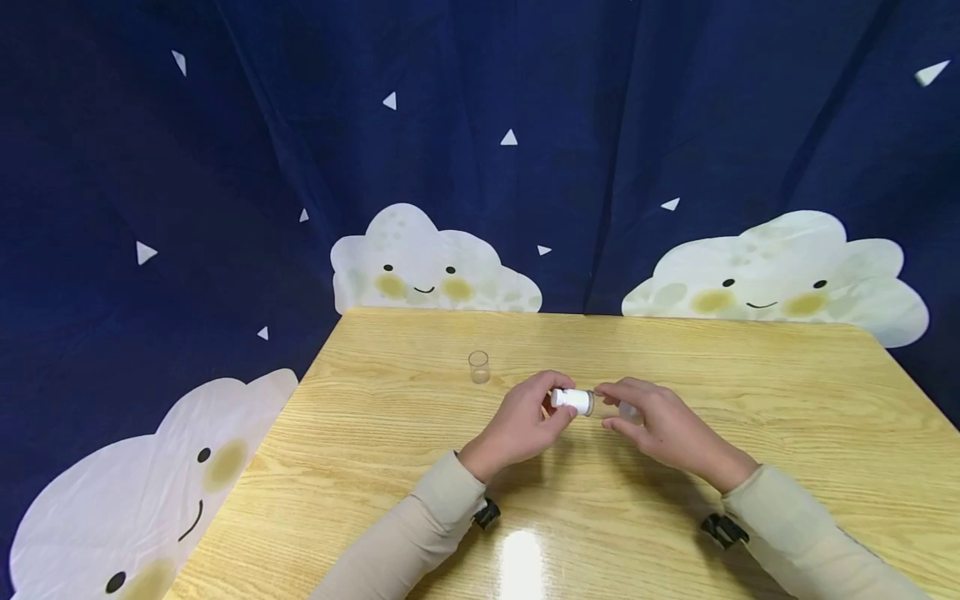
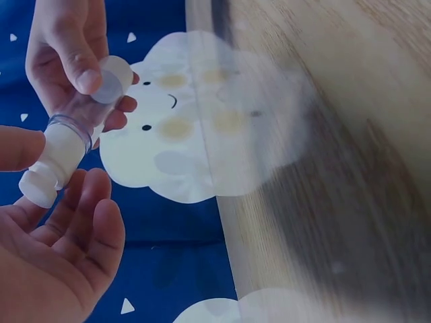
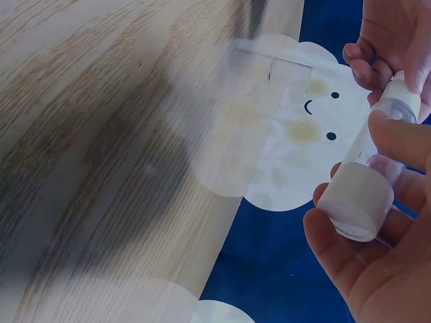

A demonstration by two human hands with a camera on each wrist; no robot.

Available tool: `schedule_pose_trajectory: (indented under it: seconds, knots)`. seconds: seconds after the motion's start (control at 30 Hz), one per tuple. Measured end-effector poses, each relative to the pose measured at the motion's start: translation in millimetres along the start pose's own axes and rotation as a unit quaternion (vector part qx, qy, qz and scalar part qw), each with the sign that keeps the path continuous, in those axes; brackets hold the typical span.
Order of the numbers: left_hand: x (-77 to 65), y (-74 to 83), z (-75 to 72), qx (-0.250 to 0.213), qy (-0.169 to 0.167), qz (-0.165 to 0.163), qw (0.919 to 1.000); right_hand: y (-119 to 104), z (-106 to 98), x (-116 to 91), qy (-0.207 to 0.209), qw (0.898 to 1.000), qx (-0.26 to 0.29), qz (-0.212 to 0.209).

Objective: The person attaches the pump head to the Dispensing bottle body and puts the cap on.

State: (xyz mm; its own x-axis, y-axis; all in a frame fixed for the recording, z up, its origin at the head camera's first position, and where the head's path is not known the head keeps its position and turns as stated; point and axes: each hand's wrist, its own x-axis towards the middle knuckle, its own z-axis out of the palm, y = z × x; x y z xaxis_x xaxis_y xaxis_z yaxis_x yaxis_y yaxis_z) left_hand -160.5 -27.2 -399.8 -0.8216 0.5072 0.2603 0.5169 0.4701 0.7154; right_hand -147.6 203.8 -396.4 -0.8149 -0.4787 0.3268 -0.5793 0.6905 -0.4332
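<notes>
A small clear bottle (image 3: 361, 148) with a white pump top and a white part at its other end lies between my two hands, slanted in the wrist views. My left hand (image 1: 527, 418) pinches the white pump top (image 2: 64, 151) between thumb and fingers. At the opposite end, my right hand (image 1: 667, 425) holds the transparent body, its thumb along the side and its fingers curled under the white end piece (image 3: 357, 200). The pump top and the body meet at a clear rim; whether they are fully joined I cannot tell.
A clear, cap-like cylinder (image 1: 479, 367) stands on the wooden table (image 1: 405, 342), beyond my left hand. Behind the table hangs a dark blue curtain (image 1: 465, 50) with white clouds and triangles. Dark straps or mounts (image 1: 723, 530) sit at both sleeve cuffs.
</notes>
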Motion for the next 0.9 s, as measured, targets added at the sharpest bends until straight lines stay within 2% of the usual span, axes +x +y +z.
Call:
schedule_pose_trajectory:
  seconds: [0.17, 0.4, 0.63, 0.9]
  knots:
    - [0.1, -0.1, -1.2, 0.023, 0.006, 0.023, 0.9995, 0.9, 0.2, 0.1, -0.002, 1.0, 0.002, 0.004]
    - [-0.3, -2.9, -0.9, 0.048, 0.013, 0.047, 0.9976, 0.5, -0.5, -0.7, -0.029, 0.999, 0.021, 0.012]
    - [0.2, -4.6, -2.4, 0.027, 0.037, 0.034, 0.9984, -3.9, -1.2, 4.9, -0.029, 0.999, 0.025, 0.022]
    - [2.6, 1.2, -9.2, 0.005, 0.025, 0.014, 0.9996, -7.3, 3.5, 9.8, -0.011, 0.999, 0.025, 0.033]
